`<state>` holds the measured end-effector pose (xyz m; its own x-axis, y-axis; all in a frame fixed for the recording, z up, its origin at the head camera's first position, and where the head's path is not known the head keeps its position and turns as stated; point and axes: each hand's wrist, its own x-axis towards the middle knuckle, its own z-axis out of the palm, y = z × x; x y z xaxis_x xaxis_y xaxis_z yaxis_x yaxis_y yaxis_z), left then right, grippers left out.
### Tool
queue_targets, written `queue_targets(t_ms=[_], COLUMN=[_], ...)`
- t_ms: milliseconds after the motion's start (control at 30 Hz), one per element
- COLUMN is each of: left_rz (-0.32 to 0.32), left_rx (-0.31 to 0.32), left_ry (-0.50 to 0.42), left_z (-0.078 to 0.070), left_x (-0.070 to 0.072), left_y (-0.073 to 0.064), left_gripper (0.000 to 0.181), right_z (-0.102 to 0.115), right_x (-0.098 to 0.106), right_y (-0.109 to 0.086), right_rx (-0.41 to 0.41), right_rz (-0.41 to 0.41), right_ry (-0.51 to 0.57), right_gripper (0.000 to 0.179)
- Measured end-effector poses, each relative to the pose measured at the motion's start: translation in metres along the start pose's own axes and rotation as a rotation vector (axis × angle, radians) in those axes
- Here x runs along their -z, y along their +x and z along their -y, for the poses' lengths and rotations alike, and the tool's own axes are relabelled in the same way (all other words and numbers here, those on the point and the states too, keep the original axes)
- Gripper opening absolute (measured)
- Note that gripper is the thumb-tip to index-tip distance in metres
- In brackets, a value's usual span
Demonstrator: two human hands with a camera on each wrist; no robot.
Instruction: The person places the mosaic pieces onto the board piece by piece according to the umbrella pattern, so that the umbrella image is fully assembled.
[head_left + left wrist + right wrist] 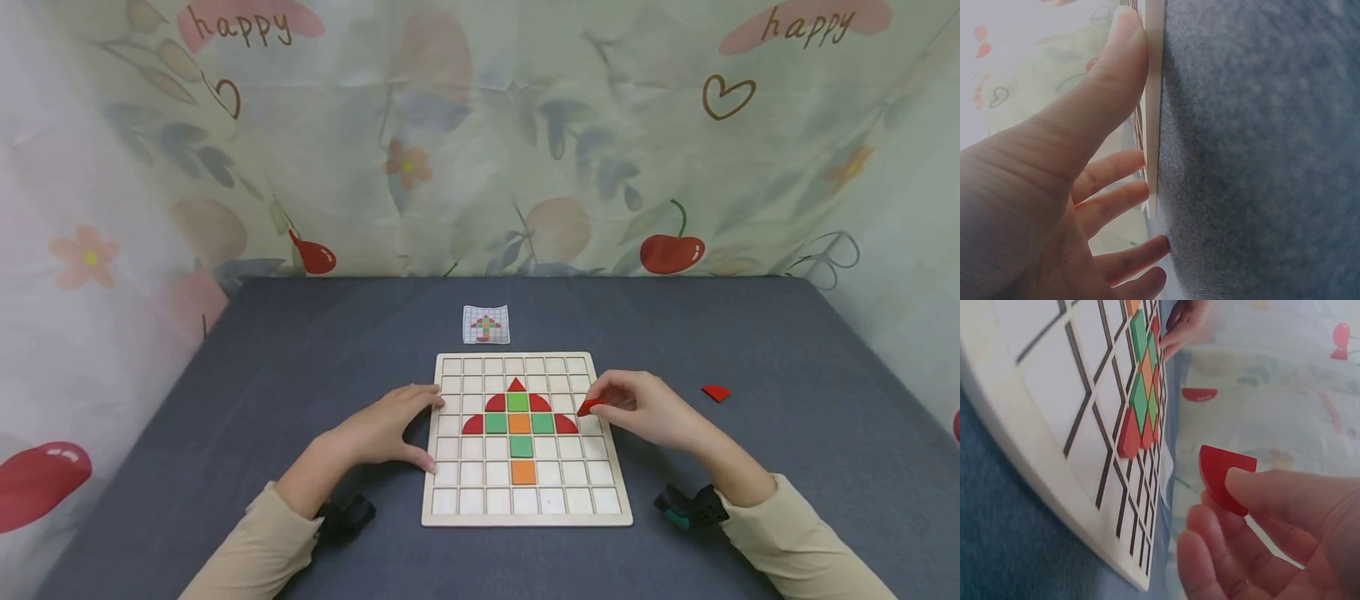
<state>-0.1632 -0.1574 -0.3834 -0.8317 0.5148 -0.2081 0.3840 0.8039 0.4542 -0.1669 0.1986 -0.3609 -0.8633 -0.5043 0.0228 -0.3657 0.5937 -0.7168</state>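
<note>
A wooden grid board point(459, 502) lies in front of me, with red, green and orange tiles forming an arrow-like pattern. At its top is a red triangle tile point(516, 385); at the bottom, an orange square tile point(523, 472). My left hand point(384, 427) rests against the board's left edge, thumb and fingers spread along it. Between thumb and fingers, my right hand point(647, 408) pinches a red quarter-circle tile point(1222, 469). In the head view that tile overlaps the board's right side, beside the rightmost red tile point(566, 424).
Another red quarter-circle tile point(716, 392) lies on the dark tablecloth point(360, 333), right of the board. Behind the board is a small pattern card point(471, 336) printed with a similar design. A patterned curtain point(480, 150) hangs at the table's back edge.
</note>
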Motion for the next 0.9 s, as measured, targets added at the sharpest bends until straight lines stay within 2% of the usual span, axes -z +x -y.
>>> queue_targets(t_ms=[233, 900], left_rz=[-0.002, -0.004], left_rx=[0.003, -0.001], left_ry=[0.0, 0.001], left_z=[0.0, 0.0], left_x=[0.0, 0.0], left_y=[0.0, 0.0], left_gripper=[0.085, 0.085], right_z=[0.007, 0.02], right_x=[-0.009, -0.026], right_y=[0.001, 0.005], right_rx=[0.019, 0.032], right_rz=[0.03, 0.066], right_ry=[-0.032, 0.03], right_gripper=[0.008, 0.011])
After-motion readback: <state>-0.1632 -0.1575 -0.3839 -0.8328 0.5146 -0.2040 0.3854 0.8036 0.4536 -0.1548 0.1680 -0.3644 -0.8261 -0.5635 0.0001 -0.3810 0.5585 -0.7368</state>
